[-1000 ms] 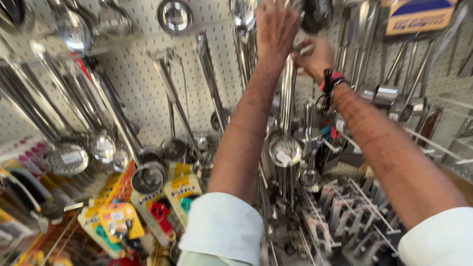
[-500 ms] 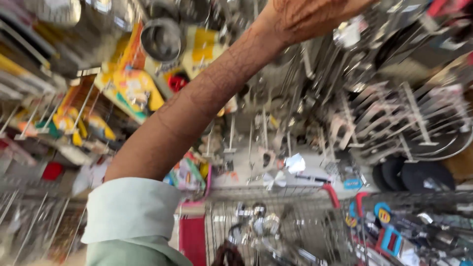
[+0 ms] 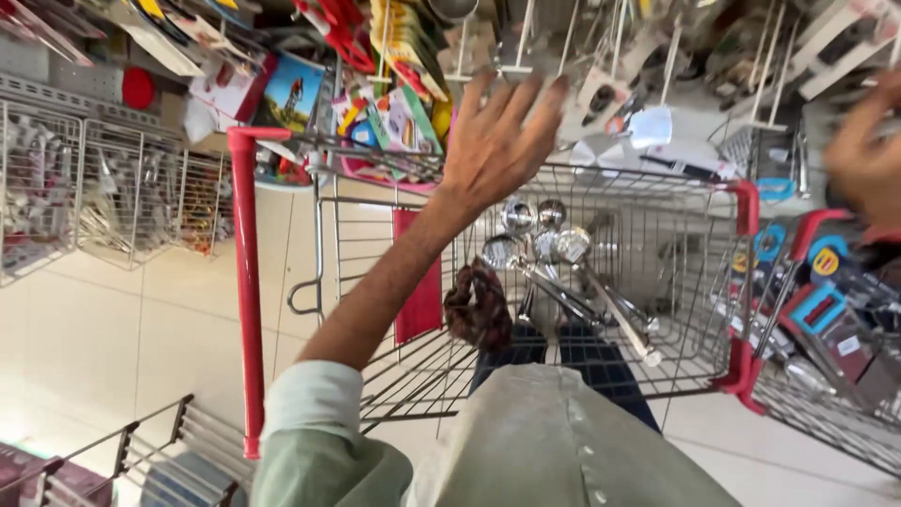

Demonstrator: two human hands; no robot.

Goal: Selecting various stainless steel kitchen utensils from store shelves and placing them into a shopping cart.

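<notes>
Left hand (image 3: 497, 141), fingers spread and empty, hovers above the wire shopping cart (image 3: 657, 192). Steel ladles (image 3: 554, 258) lie in the cart, below the palm. Right hand (image 3: 868, 155) is blurred at the frame edge; its grip cannot be told.

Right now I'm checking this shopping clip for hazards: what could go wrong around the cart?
1. The left hand is spread open above the wire cart, close to the display hooks; it could snag on one.
2. The steel ladles lie loose in the cart, handles toward the mesh, and might poke through.
3. The right hand is blurred at the frame edge, beside hanging packets it could knock down.
</notes>
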